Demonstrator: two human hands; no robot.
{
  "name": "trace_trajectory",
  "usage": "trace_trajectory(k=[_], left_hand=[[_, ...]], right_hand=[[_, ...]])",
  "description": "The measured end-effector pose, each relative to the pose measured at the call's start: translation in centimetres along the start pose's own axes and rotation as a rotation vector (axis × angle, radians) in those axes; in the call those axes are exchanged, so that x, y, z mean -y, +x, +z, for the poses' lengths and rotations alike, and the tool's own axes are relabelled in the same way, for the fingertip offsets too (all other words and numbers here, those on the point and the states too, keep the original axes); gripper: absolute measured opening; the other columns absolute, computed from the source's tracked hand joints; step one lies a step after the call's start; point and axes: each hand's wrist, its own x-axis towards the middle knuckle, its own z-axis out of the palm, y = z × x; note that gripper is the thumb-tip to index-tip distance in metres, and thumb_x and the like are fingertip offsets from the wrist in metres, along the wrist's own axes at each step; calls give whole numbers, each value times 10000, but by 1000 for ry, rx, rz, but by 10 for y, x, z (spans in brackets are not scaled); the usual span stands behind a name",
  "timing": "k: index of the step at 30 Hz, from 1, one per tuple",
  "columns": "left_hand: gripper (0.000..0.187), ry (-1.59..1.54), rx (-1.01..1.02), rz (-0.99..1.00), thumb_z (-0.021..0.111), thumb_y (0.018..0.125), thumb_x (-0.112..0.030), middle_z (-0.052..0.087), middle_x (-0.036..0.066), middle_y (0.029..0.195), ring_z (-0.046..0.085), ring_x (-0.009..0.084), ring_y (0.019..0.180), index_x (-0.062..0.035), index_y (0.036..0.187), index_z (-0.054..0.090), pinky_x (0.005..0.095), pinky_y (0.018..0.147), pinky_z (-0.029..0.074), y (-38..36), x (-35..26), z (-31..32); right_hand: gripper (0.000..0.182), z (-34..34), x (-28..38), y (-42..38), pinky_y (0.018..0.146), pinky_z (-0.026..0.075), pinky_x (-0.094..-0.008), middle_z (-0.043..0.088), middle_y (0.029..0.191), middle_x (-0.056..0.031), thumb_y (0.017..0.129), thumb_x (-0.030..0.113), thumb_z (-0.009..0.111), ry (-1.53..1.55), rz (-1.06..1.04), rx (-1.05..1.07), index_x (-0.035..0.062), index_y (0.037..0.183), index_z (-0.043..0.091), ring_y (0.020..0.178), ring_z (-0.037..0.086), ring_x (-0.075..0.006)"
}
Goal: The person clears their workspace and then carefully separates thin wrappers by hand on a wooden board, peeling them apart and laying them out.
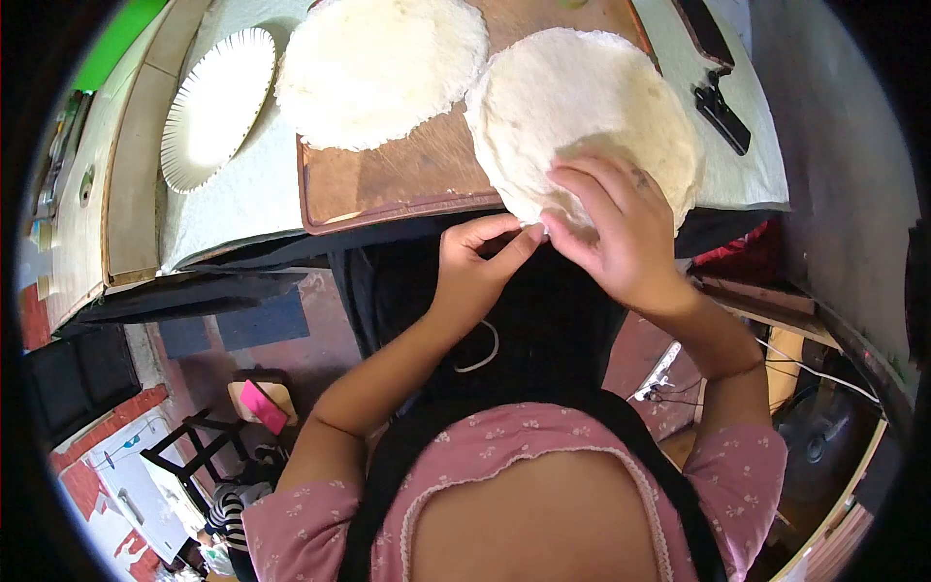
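Two stacks of thin, round, pale flatbread-like sheets lie on a brown board (417, 165). The left stack (378, 68) is touched by neither hand. At the near edge of the right stack (582, 97), my left hand (482, 262) pinches the rim between thumb and fingers. My right hand (616, 228) is beside it, its thumb near the same rim and its curved fingers resting over the top of the stack. The fingertips of both hands almost meet at the edge. How many layers are pinched is too small to tell.
A white fluted plate (218, 109) lies at the left on the pale cloth (262, 199). A black clip-like object (722, 116) is at the right. The table's near edge runs just in front of my body. A person's striped sleeve (228, 519) shows at the lower left.
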Motion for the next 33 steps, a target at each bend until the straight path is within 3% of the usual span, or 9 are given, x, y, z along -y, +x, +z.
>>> trace_trajectory(k=[3,10,14,17,19,22,25,30,33], left_hand=[[159,-27,-2,-112,722,903,-131,735,53,837,628,55,780,24,928,752,215,736,494,4,-9,3],[266,70,-26,-67,705,927,-189,705,43,698,619,68,660,27,777,742,201,662,474,4,-13,6],[306,279,77,-193,719,908,-166,638,39,597,540,53,535,-5,651,675,235,494,413,2,-27,-5],[268,672,68,359,743,867,-145,527,61,506,488,119,441,-43,635,654,254,439,371,1,-41,-9],[85,829,86,534,779,787,-114,562,72,646,549,201,548,-85,746,711,289,522,455,7,-56,-3],[199,1051,64,677,799,729,-83,651,60,919,627,222,778,-110,921,752,361,706,532,12,-57,0],[193,1146,-15,858,796,739,-92,664,56,925,638,250,804,-118,926,751,378,738,528,10,-52,4],[214,1189,81,753,780,756,-81,708,74,1084,642,289,1158,-97,961,720,450,964,515,13,-44,-2],[178,1153,73,729,765,778,-95,719,71,1018,667,276,1102,-85,948,716,428,945,524,18,-47,-1]], right_hand=[[170,1,-7,-5,708,492,-398,623,931,-50,792,126,706,-48,-109,35,76,928,617,860,629,-295],[128,-7,-21,13,726,485,-437,618,858,-145,859,134,670,191,329,8,37,901,599,820,606,-367],[146,-5,-22,12,807,473,-442,640,956,-134,856,141,665,121,224,106,44,959,627,943,602,-364],[173,-4,-15,20,883,453,-450,642,1070,-131,840,132,673,124,106,120,54,995,662,1046,578,-364],[188,-3,-16,21,942,441,-452,631,1187,-136,828,114,690,109,61,183,61,1008,702,1115,557,-364],[213,-2,-25,25,809,497,-421,688,1045,-133,821,123,696,26,63,246,62,1025,711,945,645,-330],[172,-2,-41,36,701,511,-393,704,905,-140,842,126,692,68,131,239,37,988,711,800,667,-328],[226,-2,-71,46,665,501,-368,700,858,-182,899,202,659,324,376,128,-8,968,708,693,653,-310],[248,4,-74,41,661,495,-359,699,845,-182,882,211,686,430,588,33,-20,972,701,665,640,-298]])
